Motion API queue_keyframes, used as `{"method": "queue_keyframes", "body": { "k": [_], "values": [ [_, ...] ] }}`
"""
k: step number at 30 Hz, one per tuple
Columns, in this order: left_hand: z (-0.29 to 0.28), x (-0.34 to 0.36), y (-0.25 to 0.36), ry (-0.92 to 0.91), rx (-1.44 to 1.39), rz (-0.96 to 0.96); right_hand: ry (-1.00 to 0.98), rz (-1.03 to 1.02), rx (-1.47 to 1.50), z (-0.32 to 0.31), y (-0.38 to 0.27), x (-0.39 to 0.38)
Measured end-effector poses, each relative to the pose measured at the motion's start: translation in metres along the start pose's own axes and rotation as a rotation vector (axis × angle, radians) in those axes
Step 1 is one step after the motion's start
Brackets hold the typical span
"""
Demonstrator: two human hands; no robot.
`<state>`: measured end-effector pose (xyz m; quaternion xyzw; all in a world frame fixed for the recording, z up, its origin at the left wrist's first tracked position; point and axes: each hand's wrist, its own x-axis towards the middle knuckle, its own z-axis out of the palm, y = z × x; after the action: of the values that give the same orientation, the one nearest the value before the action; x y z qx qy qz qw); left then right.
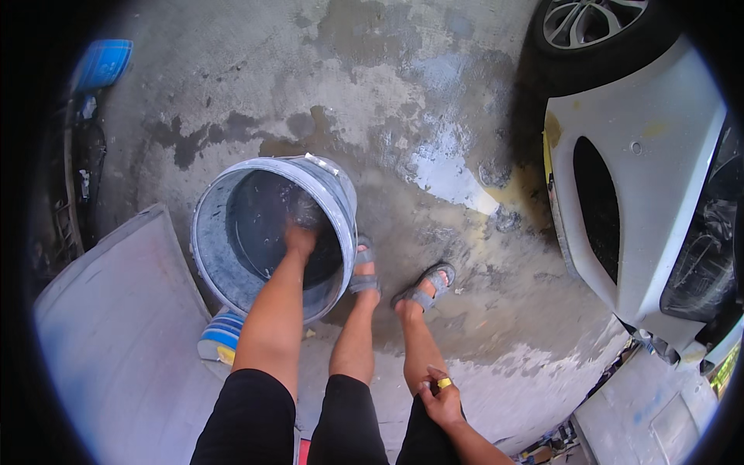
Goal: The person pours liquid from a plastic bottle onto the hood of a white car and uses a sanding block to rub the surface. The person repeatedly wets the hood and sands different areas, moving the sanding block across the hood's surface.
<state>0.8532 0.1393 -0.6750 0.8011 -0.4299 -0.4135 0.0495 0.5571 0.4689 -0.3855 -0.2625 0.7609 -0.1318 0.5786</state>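
My left arm reaches into a grey bucket (209, 225) of murky dark water (256, 232). My left hand (302, 229) is partly under the surface; its fingers and anything they hold are hidden. My right hand (440, 403) is closed around a small yellow object (444, 383) at its fingers, beside my right leg (422, 349). My feet in grey sandals (426, 287) stand just right of the bucket.
A pale panel (116, 318) and a blue-striped container (221, 333) lie at lower left, dark parts (85, 178) at far left. A silver car fender (643, 194) and a wheel (589, 23) are on the right. The concrete floor (349, 93) has wet patches.
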Motion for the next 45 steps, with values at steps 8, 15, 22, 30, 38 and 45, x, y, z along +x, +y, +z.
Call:
{"method": "queue_keyframes", "body": {
  "k": [8,15,22,30,38,45],
  "values": [
    [-0.111,-0.117,0.120,0.070,-0.090,0.395,0.053,-0.051,0.111,-0.015,-0.075,-0.008],
    [-0.252,-0.233,0.224,0.065,-0.209,0.691,0.085,-0.409,0.178,-0.065,-0.305,-0.067],
    [-0.323,-0.356,0.326,-0.117,-0.179,1.041,0.299,-1.005,-0.184,-0.131,-0.453,-0.167],
    [-0.310,-0.445,0.392,-0.445,0.011,1.322,0.543,-1.148,-0.423,-0.189,-0.435,-0.249],
    [-0.271,-0.520,0.442,-0.809,0.333,1.684,0.721,-0.818,-0.785,-0.231,-0.349,-0.332],
    [-0.180,-0.635,0.440,-0.711,0.309,1.785,1.165,-0.518,-0.784,-0.290,-0.255,-0.368]
  ]
}}
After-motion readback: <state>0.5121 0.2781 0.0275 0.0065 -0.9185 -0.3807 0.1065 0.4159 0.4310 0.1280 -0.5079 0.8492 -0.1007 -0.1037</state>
